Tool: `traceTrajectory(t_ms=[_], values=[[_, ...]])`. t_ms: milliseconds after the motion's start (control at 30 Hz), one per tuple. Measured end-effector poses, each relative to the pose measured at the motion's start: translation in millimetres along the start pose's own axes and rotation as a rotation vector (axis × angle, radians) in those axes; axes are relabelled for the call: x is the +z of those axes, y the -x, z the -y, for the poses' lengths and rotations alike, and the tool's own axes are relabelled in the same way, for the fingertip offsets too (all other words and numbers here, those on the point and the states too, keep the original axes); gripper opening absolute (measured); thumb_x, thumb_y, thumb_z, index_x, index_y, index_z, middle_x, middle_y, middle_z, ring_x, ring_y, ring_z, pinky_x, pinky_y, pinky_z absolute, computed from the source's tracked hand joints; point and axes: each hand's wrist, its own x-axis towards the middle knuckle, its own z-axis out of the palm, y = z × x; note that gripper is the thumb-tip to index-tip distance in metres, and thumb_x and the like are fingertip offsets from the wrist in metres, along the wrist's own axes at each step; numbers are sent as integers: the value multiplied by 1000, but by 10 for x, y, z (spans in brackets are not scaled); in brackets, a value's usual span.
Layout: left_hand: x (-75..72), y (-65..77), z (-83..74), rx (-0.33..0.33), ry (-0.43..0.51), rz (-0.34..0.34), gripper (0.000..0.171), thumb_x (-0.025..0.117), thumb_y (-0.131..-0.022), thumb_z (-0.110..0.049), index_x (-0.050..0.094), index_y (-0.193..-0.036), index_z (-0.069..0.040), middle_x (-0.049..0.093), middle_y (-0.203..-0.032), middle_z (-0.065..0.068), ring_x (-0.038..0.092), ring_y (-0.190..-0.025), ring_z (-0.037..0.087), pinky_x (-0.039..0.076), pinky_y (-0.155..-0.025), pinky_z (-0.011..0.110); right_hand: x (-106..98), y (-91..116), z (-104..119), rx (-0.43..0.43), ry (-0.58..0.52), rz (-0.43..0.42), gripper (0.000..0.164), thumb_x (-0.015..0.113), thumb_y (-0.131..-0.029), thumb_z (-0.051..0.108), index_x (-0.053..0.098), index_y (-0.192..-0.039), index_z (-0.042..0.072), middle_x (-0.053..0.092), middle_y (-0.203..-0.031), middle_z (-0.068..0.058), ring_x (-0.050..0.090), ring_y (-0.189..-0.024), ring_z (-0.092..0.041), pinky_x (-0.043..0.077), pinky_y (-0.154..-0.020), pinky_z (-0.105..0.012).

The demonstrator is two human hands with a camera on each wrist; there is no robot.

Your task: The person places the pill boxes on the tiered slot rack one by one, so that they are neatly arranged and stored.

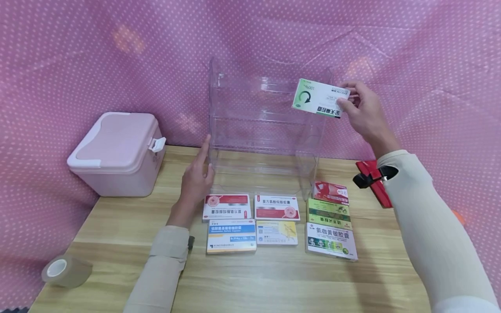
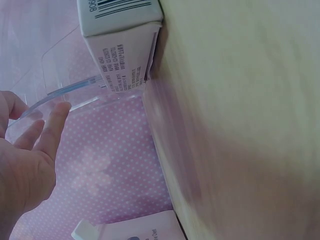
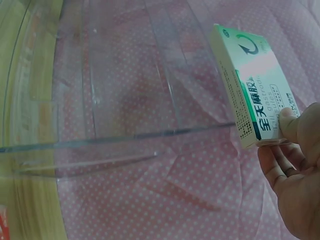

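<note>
A clear plastic tiered rack [image 1: 250, 130] stands on the table, its tiers rising toward the back. High at its right side, my right hand [image 1: 365, 108] pinches one end of a white and green medicine box [image 1: 320, 98]. The box is tilted in the air and its printed front shows in the right wrist view, thumb on the front and fingers beneath. My left hand [image 1: 194, 176] rests against the rack's left side panel with its fingers extended; in the left wrist view the fingers [image 2: 56, 127] lie by the panel's curved edge.
Before the rack lie red-and-white boxes [image 1: 227, 207], a blue-and-white box [image 1: 231, 237] and a yellow-and-white box [image 1: 277, 233]. A column of boxes [image 1: 330, 241] lies to the right. A pink lidded case [image 1: 117, 152] and tape roll [image 1: 67, 271] are at left; a red object [image 1: 375, 184] is at right.
</note>
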Motion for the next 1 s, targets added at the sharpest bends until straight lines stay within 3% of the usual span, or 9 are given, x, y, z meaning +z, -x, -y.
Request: traceTrajectory(t_ms=[133,400,567,800,1000], values=[[-8,-4,-2,-6,10,-1,86,56,-107,-5,15,-173,-40,33,-177,3,65,-119,36,57,-77,43,91,-102,95,-23,4,2,34,62,-104,0,64,-137,7,62,-106,10,61,-91,-7,53,-78,-14],[10,-5,16,2,-5,-9,86,56,-108,-6,13,-173,-42,35,-177,3,67,-107,34,55,-73,40,226,-287,299,-6,-27,-11,35,60,-104,-2,64,-136,13,60,-108,11,59,-97,-8,53,-85,-19],[17,-5,-12,-5,0,-6,87,56,-108,-6,12,-172,-47,36,-176,5,67,-116,35,58,-76,43,258,-370,404,-34,44,-49,35,62,-104,0,64,-136,13,64,-113,8,60,-99,-4,54,-92,-21],[22,12,-45,-13,8,-1,87,56,-108,-5,13,-173,-44,34,-177,3,66,-121,34,58,-77,41,359,-535,548,-72,36,-84,33,62,-102,-3,67,-131,12,62,-107,12,63,-98,-5,57,-91,-22],[32,44,-67,-19,17,2,90,56,-107,-4,10,-171,-49,31,-178,1,64,-125,34,58,-77,41,458,-670,636,-47,64,-82,34,62,-103,-1,66,-134,13,61,-114,10,63,-102,-7,59,-96,-25]])
